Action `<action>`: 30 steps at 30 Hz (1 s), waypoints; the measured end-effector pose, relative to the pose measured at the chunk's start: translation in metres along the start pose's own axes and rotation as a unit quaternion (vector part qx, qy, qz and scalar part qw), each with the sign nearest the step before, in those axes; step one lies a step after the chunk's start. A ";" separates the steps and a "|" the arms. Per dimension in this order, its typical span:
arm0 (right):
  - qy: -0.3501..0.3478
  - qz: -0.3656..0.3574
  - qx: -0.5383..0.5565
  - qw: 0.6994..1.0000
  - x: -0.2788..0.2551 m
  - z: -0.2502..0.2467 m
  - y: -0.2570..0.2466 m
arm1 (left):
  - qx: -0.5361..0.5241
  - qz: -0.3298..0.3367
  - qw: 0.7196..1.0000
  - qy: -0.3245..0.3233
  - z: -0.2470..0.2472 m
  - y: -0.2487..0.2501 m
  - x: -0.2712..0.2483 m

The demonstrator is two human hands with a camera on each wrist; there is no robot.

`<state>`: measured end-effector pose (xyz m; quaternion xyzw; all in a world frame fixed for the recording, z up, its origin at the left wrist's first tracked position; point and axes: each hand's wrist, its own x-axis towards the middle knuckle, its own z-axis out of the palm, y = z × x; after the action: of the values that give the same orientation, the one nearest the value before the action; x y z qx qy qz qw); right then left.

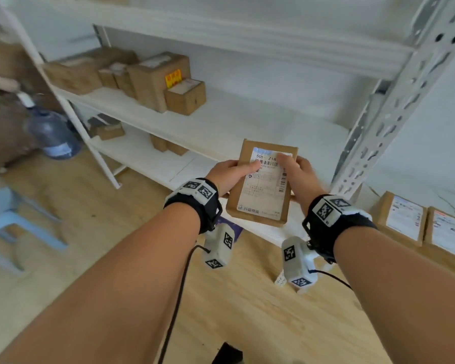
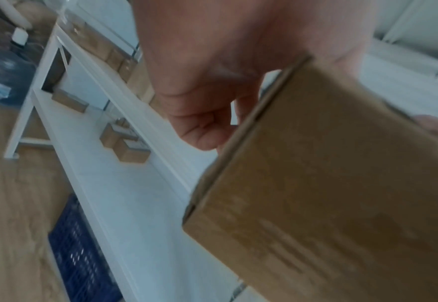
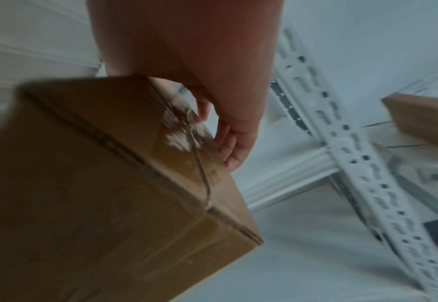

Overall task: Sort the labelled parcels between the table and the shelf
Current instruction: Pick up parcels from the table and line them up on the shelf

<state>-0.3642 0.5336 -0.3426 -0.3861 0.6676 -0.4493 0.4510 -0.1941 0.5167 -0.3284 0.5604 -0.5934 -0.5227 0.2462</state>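
Both hands clasp the labelled parcel (image 1: 263, 183) in mid-air before the white shelf (image 1: 221, 127), left hand (image 1: 227, 174) at nine o'clock, right hand (image 1: 300, 174) at three, thumbs across its label, and I'd slide it in level, clear of the upright (image 1: 394, 101).
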 end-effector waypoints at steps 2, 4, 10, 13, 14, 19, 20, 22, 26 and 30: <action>-0.015 -0.019 0.011 1.000 0.002 0.027 -0.030 | -0.001 0.010 1.000 0.023 -0.038 0.008 0.000; -0.037 -0.036 0.008 0.999 0.004 0.052 -0.062 | -0.005 0.020 0.998 0.054 -0.073 0.021 0.000; -0.077 -0.101 -0.045 0.991 0.014 0.106 -0.163 | -0.034 0.042 0.996 0.068 -0.168 0.067 0.001; -0.086 -0.133 -0.058 0.986 0.020 0.126 -0.209 | -0.018 0.056 0.995 0.081 -0.210 0.094 0.005; -0.090 -0.145 -0.061 0.984 0.023 0.133 -0.224 | -0.017 0.067 0.994 0.088 -0.224 0.103 0.008; -0.115 -0.188 -0.069 0.973 0.049 0.167 -0.294 | -0.034 0.108 0.987 0.118 -0.292 0.140 0.036; -0.117 -0.194 -0.071 0.971 0.056 0.174 -0.307 | -0.034 0.112 0.986 0.117 -0.305 0.147 0.043; -0.120 -0.203 -0.079 0.969 0.074 0.189 -0.332 | -0.034 0.119 0.986 0.112 -0.331 0.160 0.059; -0.118 -0.211 -0.088 0.966 0.118 0.218 -0.375 | -0.020 0.126 0.986 0.107 -0.372 0.187 0.096; -0.103 -0.226 -0.103 0.963 0.161 0.253 -0.411 | 0.053 0.114 0.980 0.157 -0.413 0.201 0.131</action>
<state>-0.1267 0.1989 -0.0419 -0.6155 0.5557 -0.4257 0.3622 0.0537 0.2187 -0.0499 0.5769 -0.6338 -0.3644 0.3643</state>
